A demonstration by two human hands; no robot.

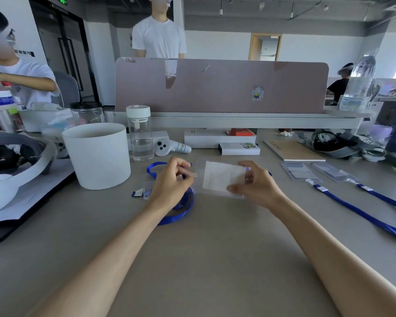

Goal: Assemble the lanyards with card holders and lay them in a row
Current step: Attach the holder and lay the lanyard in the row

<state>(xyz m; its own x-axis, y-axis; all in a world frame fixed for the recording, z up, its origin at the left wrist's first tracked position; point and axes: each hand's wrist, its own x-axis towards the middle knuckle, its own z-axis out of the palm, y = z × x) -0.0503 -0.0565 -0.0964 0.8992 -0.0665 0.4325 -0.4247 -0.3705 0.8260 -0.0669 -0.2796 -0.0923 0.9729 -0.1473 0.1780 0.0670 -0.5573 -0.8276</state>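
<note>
My right hand (256,184) holds a clear card holder (222,177) with a white card inside, just above the grey table. At the holder's left edge, my left hand (172,181) pinches the clip end of a blue lanyard (181,211), whose strap loops under that hand. Another lanyard clip (140,193) lies left of it. Two assembled lanyards with card holders (300,171) (329,171) lie side by side at the right, straps running toward the near right.
A white bucket (98,154) stands left of my hands, a clear water bottle (140,133) and a white controller (167,147) behind them. A headset (16,165) sits far left, a notebook (293,149) and boxes at the back. People are beyond the pink divider (220,85).
</note>
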